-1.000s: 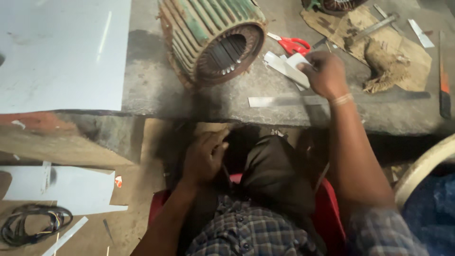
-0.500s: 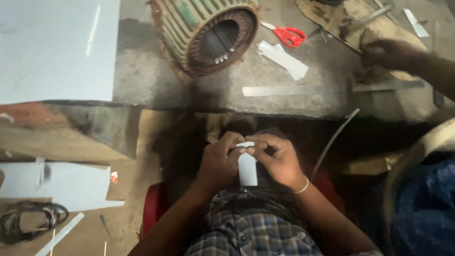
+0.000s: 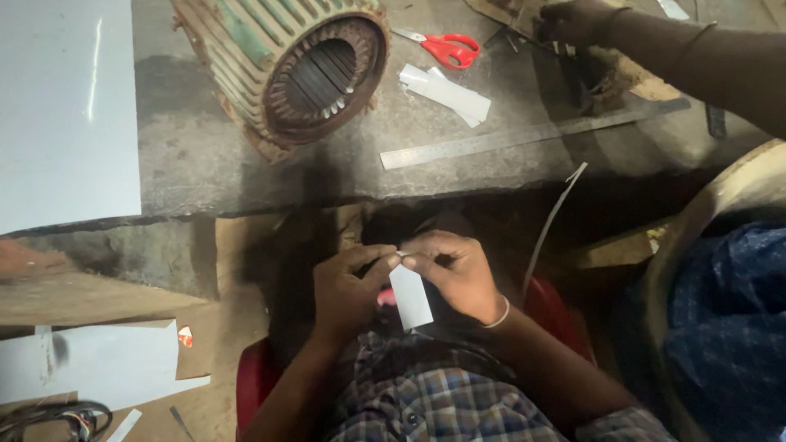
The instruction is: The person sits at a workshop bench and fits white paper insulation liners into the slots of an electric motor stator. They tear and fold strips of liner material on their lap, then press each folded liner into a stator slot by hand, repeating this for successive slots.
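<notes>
large white sheet [image 3: 65, 106] flat on workbench [image 3: 205, 168] at far left. rusty motor stator [image 3: 286, 69] lying beside it. below bench edge, over lap: left hand [image 3: 348, 290] and right hand [image 3: 454, 274] both pinching top edge of white paper strip [image 3: 409, 296], fingertips nearly touching, strip hanging down between them. farther right on bench: steel ruler [image 3: 524, 135], red scissors [image 3: 446, 47], co-worker's hand [image 3: 577, 20].

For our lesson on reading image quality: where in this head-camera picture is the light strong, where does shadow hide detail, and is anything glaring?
Head view: the workbench top is evenly lit; the pale sheet shows a streak of glare; under the bench edge, deep shadow swallows detail around the left hand and right hand, though the white paper strip they pinch stands out; the stator bore is dark.
</notes>
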